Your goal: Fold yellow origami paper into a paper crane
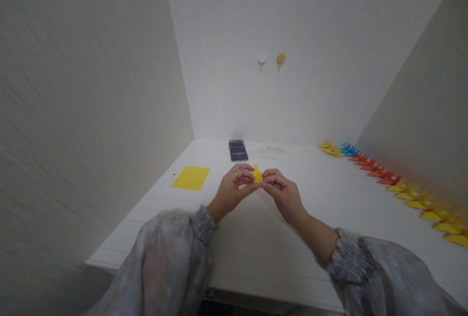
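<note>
Between my two hands, above the middle of the white table, is a small folded piece of yellow paper. My left hand pinches it from the left, thumb and fingers closed on its edge. From the right, my right hand grips its lower edge between thumb and fingertips. The fold's pointed tip sticks up between the fingers, and its lower part is partly hidden by the thumbs. A flat yellow sheet lies on the table to the left of my left hand.
A phone lies beyond my hands near the back wall. Folded paper cranes in yellow, blue and orange line the table's right side. A tiny orange scrap is left of the sheet. Two hooks are on the back wall.
</note>
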Motion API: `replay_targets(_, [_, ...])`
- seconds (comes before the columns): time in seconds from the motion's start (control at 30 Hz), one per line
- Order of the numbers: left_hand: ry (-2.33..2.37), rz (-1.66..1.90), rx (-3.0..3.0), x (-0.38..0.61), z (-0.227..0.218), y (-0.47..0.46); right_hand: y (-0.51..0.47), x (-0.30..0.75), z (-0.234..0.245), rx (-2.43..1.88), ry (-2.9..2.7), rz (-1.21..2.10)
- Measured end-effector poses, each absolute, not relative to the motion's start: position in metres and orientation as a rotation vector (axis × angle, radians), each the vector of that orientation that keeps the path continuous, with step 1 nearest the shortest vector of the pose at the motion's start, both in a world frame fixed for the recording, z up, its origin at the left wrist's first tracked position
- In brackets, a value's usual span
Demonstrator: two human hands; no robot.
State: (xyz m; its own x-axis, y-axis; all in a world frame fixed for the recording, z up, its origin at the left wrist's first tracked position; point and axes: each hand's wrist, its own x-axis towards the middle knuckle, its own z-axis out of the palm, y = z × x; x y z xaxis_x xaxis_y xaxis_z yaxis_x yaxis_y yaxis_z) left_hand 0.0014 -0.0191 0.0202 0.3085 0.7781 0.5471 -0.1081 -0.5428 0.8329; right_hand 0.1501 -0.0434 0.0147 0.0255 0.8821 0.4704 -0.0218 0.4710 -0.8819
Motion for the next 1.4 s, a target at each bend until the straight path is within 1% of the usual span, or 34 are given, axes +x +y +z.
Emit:
replay_targets(0.23, [0.671, 1.207, 1.422, 0.0057, 0.0216, -0.0195, -0.0427, 0.1476, 0.0149, -0.845, -1.314, 0.816])
replay_targets(0.47, [0.708, 1.233, 1.468, 0.0057, 0.0207, -0.0174, -0.0418, 0.1488, 0.0119, -0.861, -1.322, 0.826])
replay_targets(0.67, [0.687, 1.190, 1.383, 0.0051, 0.0149, -0.0147, -0.0417, 0.1483, 0.0107, -0.861, -1.337, 0.852])
replay_targets(0.9, [0.705, 1.171, 1.319, 0.0058, 0.0150, -0.0136, -0.0419, 0.1464, 0.0105, -0.898, -1.239, 1.053])
replay_targets(1.17, [0.758, 1.152, 1.314, 0.0061, 0.0167, -0.0139, -0.0410, 0.1461, 0.0080, -0.935, -1.276, 0.955])
replay_targets(1.4, [0.607, 1.144, 1.263, 0.0029, 0.0189, -0.0163, -0.0422, 0.1486, 0.0070, -0.896, -1.310, 0.977])
